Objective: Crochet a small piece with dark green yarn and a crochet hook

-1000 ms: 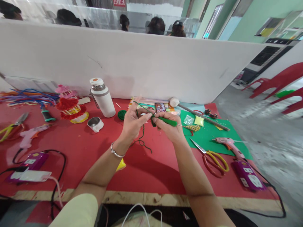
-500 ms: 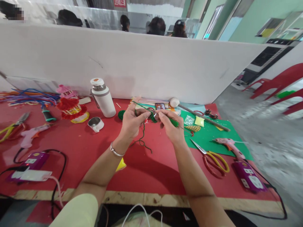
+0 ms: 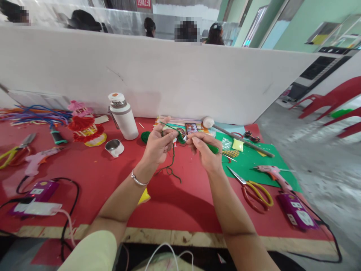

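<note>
My left hand [image 3: 158, 145] is closed on green yarn [image 3: 168, 126], with a strand running over the raised index finger. Between the two hands sits a small piece of green crochet work [image 3: 181, 138]. My right hand [image 3: 205, 148] grips a crochet hook [image 3: 213, 149] by its green handle. Its thin metal end sticks out to the right of the hand, and the tip at the yarn is too small to make out. A loose tail of yarn hangs from the work onto the red table. Beside my left hand lies a green yarn ball [image 3: 145, 137], partly hidden.
To the left stand a white thermos [image 3: 124, 118], a metal cup [image 3: 114, 148], a red and pink craft piece [image 3: 84, 126] and a glue gun [image 3: 36, 162]. Scissors [image 3: 251, 192], another glue gun [image 3: 275, 174] and a green sheet [image 3: 266, 150] lie right. A white partition [image 3: 175, 79] rises behind.
My right hand has shifted slightly right and turned, so more of the hook's metal end shows. My left hand has stayed almost in place with the yarn.
</note>
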The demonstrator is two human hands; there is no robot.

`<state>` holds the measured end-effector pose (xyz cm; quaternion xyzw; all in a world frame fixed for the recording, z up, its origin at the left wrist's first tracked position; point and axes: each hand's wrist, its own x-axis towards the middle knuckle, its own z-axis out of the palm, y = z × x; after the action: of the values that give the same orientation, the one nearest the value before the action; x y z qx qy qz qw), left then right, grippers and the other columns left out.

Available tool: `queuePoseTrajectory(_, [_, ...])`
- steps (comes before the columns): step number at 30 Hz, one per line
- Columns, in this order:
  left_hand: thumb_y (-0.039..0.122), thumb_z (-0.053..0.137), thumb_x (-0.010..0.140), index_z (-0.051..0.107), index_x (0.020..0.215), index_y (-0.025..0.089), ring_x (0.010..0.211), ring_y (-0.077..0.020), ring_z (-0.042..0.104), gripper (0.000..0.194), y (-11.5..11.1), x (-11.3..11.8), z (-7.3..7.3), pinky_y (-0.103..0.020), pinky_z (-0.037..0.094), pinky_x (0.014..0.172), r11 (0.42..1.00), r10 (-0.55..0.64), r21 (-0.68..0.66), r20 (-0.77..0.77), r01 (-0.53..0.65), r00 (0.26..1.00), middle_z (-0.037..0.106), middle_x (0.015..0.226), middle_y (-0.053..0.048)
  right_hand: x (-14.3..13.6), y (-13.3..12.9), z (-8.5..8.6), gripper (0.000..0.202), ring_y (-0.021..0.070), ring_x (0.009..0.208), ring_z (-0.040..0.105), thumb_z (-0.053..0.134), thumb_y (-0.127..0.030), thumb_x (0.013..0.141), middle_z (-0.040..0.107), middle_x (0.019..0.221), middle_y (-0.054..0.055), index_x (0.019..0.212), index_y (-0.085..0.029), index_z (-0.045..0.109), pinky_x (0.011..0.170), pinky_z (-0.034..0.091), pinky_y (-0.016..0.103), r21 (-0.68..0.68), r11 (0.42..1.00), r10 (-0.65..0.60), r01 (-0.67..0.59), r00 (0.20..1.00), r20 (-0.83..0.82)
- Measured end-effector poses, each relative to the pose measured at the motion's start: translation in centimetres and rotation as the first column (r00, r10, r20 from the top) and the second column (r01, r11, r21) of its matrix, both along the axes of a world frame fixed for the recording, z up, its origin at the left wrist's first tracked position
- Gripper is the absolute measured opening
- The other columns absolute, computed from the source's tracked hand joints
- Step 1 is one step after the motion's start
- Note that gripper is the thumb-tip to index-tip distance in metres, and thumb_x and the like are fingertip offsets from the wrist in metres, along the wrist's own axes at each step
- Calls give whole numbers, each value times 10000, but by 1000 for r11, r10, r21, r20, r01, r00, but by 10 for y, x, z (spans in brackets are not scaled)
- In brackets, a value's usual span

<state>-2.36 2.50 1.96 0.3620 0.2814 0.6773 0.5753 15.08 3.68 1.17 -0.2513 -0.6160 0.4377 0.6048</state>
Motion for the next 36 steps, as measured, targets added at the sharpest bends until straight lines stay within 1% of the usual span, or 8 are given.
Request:
queuePoseTrajectory(8, [224,944,711,603,1388,267,387,5,305,759,1,0,-1,-162,192,368,1000,14,1,-4,-14,1000,632,701,90,0,0,0,174,122,598,604,713,-376,939,755,789,11,951,-259,841,488,483,260,-9,1000,-8,8,1000,6])
queuePoseTrajectory(19, [229,930,734,613,1419,259,382,-4,291,756,-1,2,1,-182,192,378,1000,30,-4,-9,-30,1000,578,633,110,0,-2,1,174,106,582,574,706,-363,958,719,774,1,968,-250,837,509,463,260,21,1000,-24,23,999,39])
queuePoseTrajectory(22, [227,936,727,617,1420,262,380,-5,284,764,0,2,1,-180,197,377,1000,27,-10,0,-27,1000,551,610,119,-1,-2,2,188,116,616,603,704,-387,959,736,799,10,969,-245,827,505,473,254,18,1000,-17,16,999,30])
queuePoseTrajectory(25, [228,936,726,644,1381,266,383,-5,284,718,1,3,0,-176,206,371,999,39,-10,-1,-39,999,549,608,119,-4,-3,5,208,136,682,667,692,-427,972,776,898,26,1041,-261,796,488,497,248,5,998,-67,68,997,-35])
queuePoseTrajectory(27, [225,938,719,662,1355,256,396,-10,318,695,0,5,-1,-174,223,372,996,89,14,-28,-89,996,585,626,105,-5,-5,9,187,151,745,705,723,-428,954,784,937,30,1031,-265,774,527,543,257,14,991,-136,136,990,-26])
queuePoseTrajectory(29, [214,935,716,667,1359,249,430,-25,395,698,-1,7,-2,-173,285,394,981,183,73,-87,-177,979,642,655,83,-7,-7,11,145,164,823,728,792,-386,903,780,954,25,971,-264,755,646,610,288,52,980,-192,191,981,30])
queuePoseTrajectory(32, [186,913,732,648,1414,256,531,-60,536,735,-5,12,-3,-177,411,479,932,345,191,-213,-307,914,736,733,50,-8,-11,12,163,166,885,739,842,-306,854,773,994,15,963,-264,727,807,644,333,100,973,-215,208,974,66])
queuePoseTrajectory(36, [181,882,759,648,1435,243,668,-109,671,719,-10,17,-7,-212,546,620,882,453,301,-323,-363,831,794,814,18,-9,-11,9,201,164,884,749,835,-266,853,769,1000,9,1004,-265,703,776,646,317,63,980,-192,191,981,22])
